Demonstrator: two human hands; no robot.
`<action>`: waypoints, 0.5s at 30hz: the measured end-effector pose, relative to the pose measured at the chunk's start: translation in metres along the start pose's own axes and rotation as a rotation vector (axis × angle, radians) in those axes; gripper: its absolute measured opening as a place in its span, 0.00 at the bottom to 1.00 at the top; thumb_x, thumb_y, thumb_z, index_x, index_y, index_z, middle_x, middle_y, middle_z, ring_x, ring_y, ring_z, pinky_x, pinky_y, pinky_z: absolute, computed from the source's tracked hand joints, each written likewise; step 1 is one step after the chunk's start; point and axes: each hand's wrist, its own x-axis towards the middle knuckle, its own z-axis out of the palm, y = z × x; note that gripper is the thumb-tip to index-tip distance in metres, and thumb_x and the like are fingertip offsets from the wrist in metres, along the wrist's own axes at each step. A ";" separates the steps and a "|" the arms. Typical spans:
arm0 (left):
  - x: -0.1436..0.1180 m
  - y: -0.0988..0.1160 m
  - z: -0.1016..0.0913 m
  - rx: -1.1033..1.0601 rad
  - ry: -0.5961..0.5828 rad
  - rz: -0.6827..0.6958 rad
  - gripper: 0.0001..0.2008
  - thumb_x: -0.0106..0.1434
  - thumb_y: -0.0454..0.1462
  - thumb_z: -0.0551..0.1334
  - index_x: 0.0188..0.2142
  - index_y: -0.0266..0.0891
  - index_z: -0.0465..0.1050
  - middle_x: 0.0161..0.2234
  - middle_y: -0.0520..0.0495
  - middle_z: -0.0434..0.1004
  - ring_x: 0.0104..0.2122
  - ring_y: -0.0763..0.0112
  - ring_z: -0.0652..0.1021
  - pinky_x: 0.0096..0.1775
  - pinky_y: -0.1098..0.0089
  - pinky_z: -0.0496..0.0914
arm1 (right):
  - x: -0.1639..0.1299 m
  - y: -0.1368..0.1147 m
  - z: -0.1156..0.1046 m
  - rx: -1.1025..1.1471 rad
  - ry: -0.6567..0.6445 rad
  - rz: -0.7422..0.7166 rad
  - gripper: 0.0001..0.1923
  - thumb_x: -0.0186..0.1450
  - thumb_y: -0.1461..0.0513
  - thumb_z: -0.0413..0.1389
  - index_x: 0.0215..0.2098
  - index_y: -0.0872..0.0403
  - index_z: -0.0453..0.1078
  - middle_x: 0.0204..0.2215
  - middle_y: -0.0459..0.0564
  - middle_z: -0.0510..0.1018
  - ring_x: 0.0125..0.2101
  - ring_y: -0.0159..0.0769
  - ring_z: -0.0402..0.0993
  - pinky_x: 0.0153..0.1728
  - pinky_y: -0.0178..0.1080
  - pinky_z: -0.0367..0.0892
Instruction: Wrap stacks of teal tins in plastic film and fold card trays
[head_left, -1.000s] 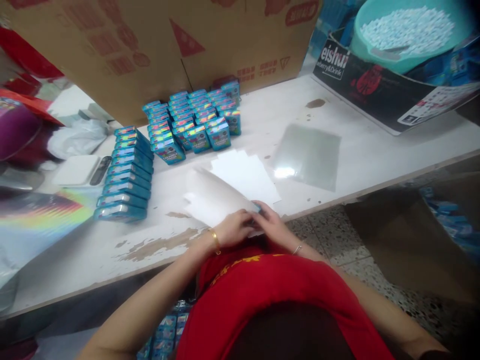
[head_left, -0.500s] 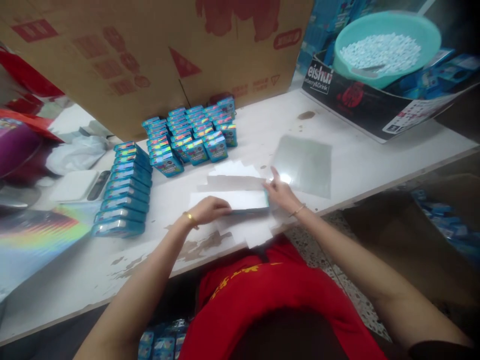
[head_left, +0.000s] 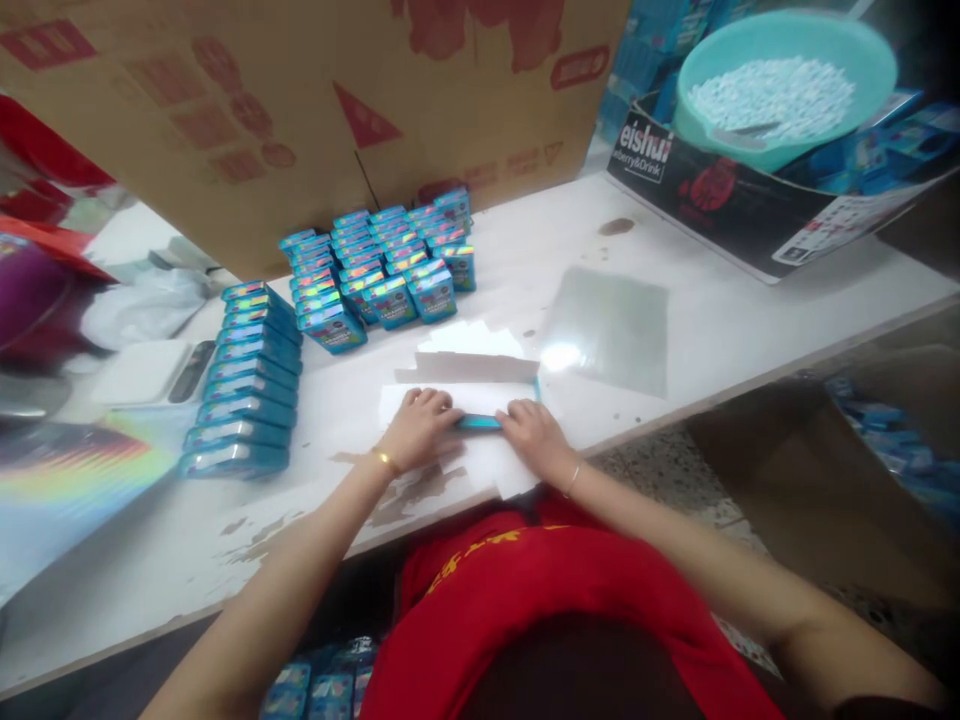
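Observation:
In front of me on the table lies a part-folded cardboard carton (head_left: 480,369), white inside, with its far wall standing up and flaps spread flat. My left hand (head_left: 420,428) grips the carton's near wall, fingers over the top edge. A little to its right, my right hand (head_left: 536,438) pinches the same wall, whose blue outer face shows between my two hands. My thumbs are partly hidden. Beyond the carton stand rows of small blue packs (head_left: 390,268), and a line of flat blue packs (head_left: 251,385) stands to the left.
A clear plastic sheet (head_left: 611,330) lies to the right. At the far right, a teal basin (head_left: 877,70) of small white pieces rests in a black carton (head_left: 697,200). A large cardboard box (head_left: 300,60) closes off the back. A white scale (head_left: 139,370) sits at left.
My right hand has come left and nearer from the carton's right end to its near wall, its raised forefinger now folded in. My left hand stays on that wall.

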 end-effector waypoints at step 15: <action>0.025 -0.013 -0.012 -0.082 -0.432 -0.119 0.10 0.62 0.40 0.56 0.28 0.38 0.70 0.35 0.46 0.75 0.39 0.62 0.70 0.40 0.62 0.57 | 0.035 0.007 -0.025 0.107 -0.563 0.044 0.12 0.68 0.58 0.51 0.36 0.59 0.71 0.36 0.56 0.74 0.41 0.43 0.67 0.38 0.40 0.58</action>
